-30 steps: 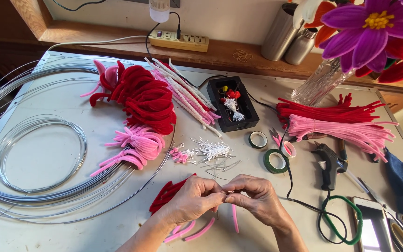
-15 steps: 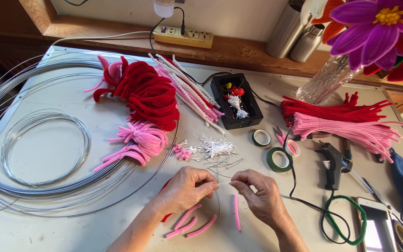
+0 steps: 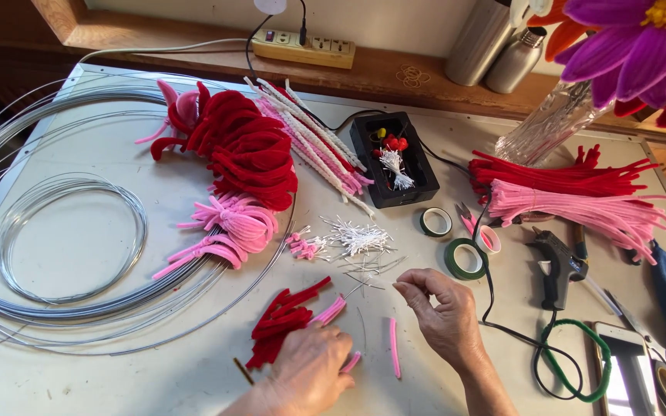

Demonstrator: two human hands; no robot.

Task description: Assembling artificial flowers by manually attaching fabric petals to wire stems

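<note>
My left hand (image 3: 307, 368) lies palm-down near the near edge of the pale worktable (image 3: 79, 362), fingers curled over short pink fuzzy pipe-cleaner pieces (image 3: 331, 310) beside the heap of short red pipe-cleaner pieces (image 3: 283, 322). My knuckles hide whether I actually grip one. My right hand (image 3: 442, 316) hovers just right of it, thumb and forefinger pinched narrow; anything between them is too fine to see. One loose pink piece (image 3: 395, 347) lies between my hands.
</note>
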